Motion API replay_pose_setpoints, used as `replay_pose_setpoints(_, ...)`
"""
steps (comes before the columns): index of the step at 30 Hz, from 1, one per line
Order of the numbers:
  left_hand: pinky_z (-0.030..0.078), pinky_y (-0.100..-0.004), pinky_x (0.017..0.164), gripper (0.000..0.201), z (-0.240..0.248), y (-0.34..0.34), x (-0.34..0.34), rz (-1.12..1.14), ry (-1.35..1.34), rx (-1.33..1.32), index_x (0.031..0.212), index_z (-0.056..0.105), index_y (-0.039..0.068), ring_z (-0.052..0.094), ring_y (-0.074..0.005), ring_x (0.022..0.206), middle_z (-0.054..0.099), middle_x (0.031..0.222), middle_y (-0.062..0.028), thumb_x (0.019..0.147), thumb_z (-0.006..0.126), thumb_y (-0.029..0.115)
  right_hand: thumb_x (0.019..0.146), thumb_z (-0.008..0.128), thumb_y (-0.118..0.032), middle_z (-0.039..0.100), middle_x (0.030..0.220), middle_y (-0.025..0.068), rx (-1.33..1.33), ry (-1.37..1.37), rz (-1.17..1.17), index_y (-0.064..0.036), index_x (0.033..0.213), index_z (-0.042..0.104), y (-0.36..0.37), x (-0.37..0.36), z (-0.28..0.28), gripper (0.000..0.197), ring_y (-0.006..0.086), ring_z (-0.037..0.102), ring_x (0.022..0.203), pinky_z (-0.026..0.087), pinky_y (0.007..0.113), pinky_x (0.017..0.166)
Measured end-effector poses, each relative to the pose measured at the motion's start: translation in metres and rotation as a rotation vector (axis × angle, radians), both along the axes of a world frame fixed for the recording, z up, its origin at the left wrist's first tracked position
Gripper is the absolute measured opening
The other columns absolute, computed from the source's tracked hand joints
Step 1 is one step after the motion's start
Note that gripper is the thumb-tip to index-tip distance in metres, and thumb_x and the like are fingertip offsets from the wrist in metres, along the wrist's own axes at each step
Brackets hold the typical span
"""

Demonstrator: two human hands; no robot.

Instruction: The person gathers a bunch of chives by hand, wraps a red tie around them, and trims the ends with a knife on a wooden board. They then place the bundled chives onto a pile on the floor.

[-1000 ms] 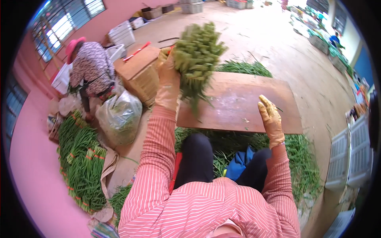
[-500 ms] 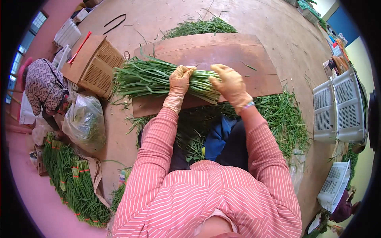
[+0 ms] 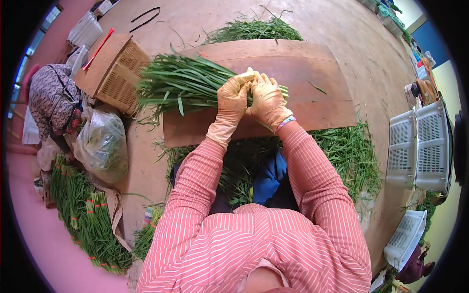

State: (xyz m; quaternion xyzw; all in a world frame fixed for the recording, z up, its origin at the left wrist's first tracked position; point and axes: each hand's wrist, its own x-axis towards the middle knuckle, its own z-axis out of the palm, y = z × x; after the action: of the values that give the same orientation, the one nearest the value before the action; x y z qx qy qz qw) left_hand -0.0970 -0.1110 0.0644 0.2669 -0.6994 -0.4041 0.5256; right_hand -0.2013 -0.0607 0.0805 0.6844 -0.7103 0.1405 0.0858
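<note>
Left hand (image 3: 233, 99) and right hand (image 3: 269, 101) gripped green chive-like bundle (image 3: 193, 84), fingers curled.
Forearms (image 3: 198, 168) converged; gloves (image 3: 220, 129) wrinkled, yellowish; leaves (image 3: 168, 73) long, narrow.

No words that I can make out, no numbers I can read, no legible labels, brands or signs around me

brown board (image 3: 312, 68), green bundle (image 3: 190, 80), stray leaf (image 3: 319, 88)
</note>
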Motion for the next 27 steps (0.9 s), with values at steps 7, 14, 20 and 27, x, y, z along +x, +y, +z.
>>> replay_pose_setpoints(7,0.048,-0.0244,0.078,0.012,-0.027,-0.008,-0.011,-0.032,-0.062,0.206,0.095,0.063,-0.001,0.06,-0.0103,0.085,0.068,0.094,-0.0078,0.085,0.058,0.0,0.066,0.067,-0.041,0.056,0.107,0.0115,0.005,-0.156,-0.035,-0.0043,0.112,0.054,-0.011,-0.004,-0.034,0.06,0.0269,0.054,0.103,0.039,0.037,0.091)
replay_pose_setpoints(14,0.048,-0.0244,0.078,0.011,-0.037,-0.019,-0.012,-0.09,-0.117,0.148,0.094,0.063,-0.002,0.06,-0.0114,0.083,0.068,0.093,-0.008,0.085,0.058,0.001,0.068,0.064,-0.039,0.061,0.11,0.0107,0.181,-0.319,-0.104,-0.0066,0.111,0.057,-0.015,-0.004,-0.026,0.054,0.0258,0.055,0.106,0.039,0.037,0.092)
replay_pose_setpoints(20,0.046,-0.0336,0.084,0.052,-0.009,-0.011,0.008,0.462,-0.506,-0.594,0.107,0.056,0.002,0.054,-0.0266,0.102,0.054,0.114,-0.0156,0.065,0.079,0.023,0.068,0.065,-0.04,0.058,0.115,0.0121,0.087,-0.339,-0.059,-0.003,0.126,0.046,-0.015,-0.01,-0.04,0.071,0.0269,0.054,0.108,0.039,0.037,0.093)
replay_pose_setpoints(27,0.048,-0.0294,0.07,0.032,-0.042,0.01,-0.001,0.174,-0.16,0.242,0.097,0.059,0.001,0.058,-0.0177,0.073,0.06,0.084,-0.0081,0.072,0.076,0.013,0.073,0.06,-0.035,0.056,0.118,0.0136,0.115,-0.271,-0.055,-0.0005,0.13,0.041,-0.014,-0.012,-0.041,0.069,0.0277,0.052,0.111,0.039,0.037,0.093)
